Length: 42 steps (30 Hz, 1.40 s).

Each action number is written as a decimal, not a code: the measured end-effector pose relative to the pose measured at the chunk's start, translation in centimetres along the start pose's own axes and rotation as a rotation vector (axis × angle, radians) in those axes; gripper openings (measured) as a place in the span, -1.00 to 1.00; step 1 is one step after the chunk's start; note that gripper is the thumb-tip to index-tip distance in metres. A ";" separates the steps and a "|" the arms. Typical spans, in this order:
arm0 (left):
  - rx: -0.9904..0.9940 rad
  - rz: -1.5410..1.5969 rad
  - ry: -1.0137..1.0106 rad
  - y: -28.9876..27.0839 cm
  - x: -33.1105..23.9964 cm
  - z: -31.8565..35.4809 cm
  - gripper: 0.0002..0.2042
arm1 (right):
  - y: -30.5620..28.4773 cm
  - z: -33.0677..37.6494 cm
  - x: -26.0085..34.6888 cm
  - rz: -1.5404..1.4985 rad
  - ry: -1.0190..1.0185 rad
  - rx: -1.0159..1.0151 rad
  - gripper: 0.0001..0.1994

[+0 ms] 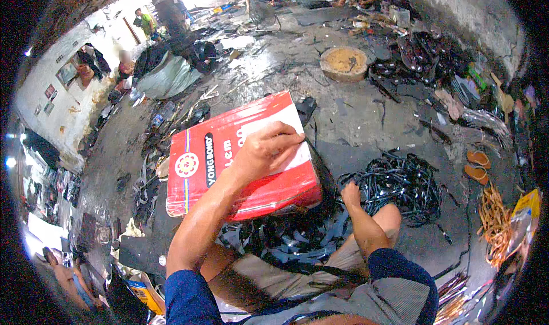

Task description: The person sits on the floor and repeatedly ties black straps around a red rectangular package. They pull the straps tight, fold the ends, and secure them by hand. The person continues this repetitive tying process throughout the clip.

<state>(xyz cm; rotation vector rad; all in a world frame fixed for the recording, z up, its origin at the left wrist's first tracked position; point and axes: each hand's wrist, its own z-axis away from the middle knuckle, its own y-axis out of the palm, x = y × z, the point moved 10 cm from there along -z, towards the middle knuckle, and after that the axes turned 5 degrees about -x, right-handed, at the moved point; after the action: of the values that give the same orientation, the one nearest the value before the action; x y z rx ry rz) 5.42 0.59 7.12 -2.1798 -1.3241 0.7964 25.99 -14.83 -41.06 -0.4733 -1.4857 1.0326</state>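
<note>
A red box point(257, 194) with a white top panel lies tilted before me, above my lap. Across it reaches my left hand point(267, 150), its fingertips pinched together at the box's right edge. A dark, thin black strip point(318, 158) runs down from those fingertips beside the box. Lower right, my right hand point(351, 194) is closed at the left side of a tangled heap of shiny black strips point(409, 185); a strip seems to pass through its fingers, which are partly hidden. Flat black offcuts point(280, 239) lie in front of my crossed legs.
Orange sandals point(477, 166) and a bundle of tan strips point(494, 225) lie on the right. Farther off stand a round wooden block point(344, 63) and a dark scrap heap point(420, 59). A pale sack point(169, 78) sits at the far left, near a post point(168, 13). Other people are in the background.
</note>
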 end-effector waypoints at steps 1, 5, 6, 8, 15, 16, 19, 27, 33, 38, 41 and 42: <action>-0.011 -0.030 0.056 0.1 -0.4 -0.1 -0.75 | -0.2 -0.6 -1.0 -0.006 0.040 0.004 -0.67; -0.008 0.002 0.020 -0.1 -0.2 0.4 -0.75 | -0.5 -0.9 -1.6 0.064 0.078 -0.007 -0.67; -0.007 0.008 0.013 -0.1 -0.5 0.3 -0.74 | -0.4 -1.2 -2.0 0.096 0.071 0.009 -0.69; 0.086 -0.040 -0.015 0.3 -0.8 0.0 -0.69 | -1.3 -1.2 -3.4 0.164 0.058 -0.059 -0.68; 0.103 -0.098 0.032 1.0 -1.1 -0.2 -0.62 | -3.1 -2.9 -4.1 0.445 -0.297 0.009 -0.79; 0.132 -0.111 0.033 1.3 -1.2 -0.1 -0.61 | -6.4 -4.7 -5.7 0.108 -0.146 -0.071 -0.83; 0.123 -0.141 0.000 1.0 -1.8 0.0 -0.61 | -18.0 -5.1 -12.9 -1.204 0.288 -0.685 -0.86; 0.085 -0.225 -0.053 0.8 -2.8 0.8 -0.61 | -16.0 7.4 3.5 -0.203 -0.323 -0.341 -0.74; 0.172 0.167 0.017 4.5 -13.7 7.2 -0.57 | 7.4 24.8 6.0 0.149 -0.842 0.844 -0.46; 0.304 0.237 -0.544 9.3 -11.3 21.2 -0.48 | -2.1 31.9 13.1 -0.216 -0.930 1.086 -0.58; 0.208 0.466 -0.927 9.6 -9.5 25.1 -0.57 | -13.1 30.7 18.4 -0.544 -0.920 0.960 -0.65; 0.187 0.587 -1.084 9.8 -9.5 26.4 -0.62 | -16.6 30.1 19.8 -0.730 -0.879 0.881 -0.73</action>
<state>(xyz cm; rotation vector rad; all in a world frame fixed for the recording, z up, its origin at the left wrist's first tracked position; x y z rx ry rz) -9.93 -9.83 -16.09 -1.9983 -0.8730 2.4412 -2.04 -17.73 -13.20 1.2009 -1.5232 1.1906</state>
